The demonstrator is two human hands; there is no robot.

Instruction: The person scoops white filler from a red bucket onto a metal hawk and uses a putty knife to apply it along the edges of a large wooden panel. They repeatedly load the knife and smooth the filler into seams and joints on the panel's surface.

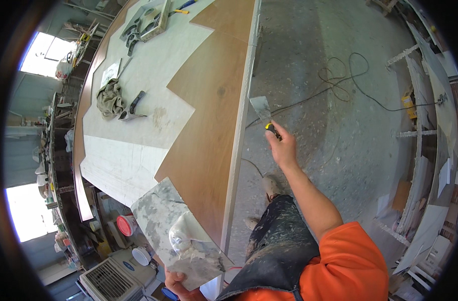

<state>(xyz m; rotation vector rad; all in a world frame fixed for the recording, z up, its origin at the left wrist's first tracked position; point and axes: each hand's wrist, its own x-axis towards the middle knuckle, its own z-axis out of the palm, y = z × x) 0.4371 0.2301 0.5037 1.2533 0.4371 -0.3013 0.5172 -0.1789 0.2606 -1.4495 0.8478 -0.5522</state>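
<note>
My left hand (174, 282) grips the lower edge of a flat, grey-smeared mixing board (153, 210). A mound of whitish paste (181, 238) lies on the board, which is over the near end of the long workpiece. In my right hand (283, 146) is a putty knife (260, 107) with a black and yellow handle, its wide blade pointing away from me. That blade is beyond the right edge of the workpiece, over the floor. The workpiece has a brown wood-grain border (209, 115) with a zigzag inner edge around a pale middle (133, 155).
A crumpled olive cloth (110, 100) and a second scraper (134, 106) lie on the pale surface. Farther off is a tray (157, 25) of tools. A cable (329, 85) loops across the floor at right, near a rack (414, 135). Buckets (124, 226) stand at lower left.
</note>
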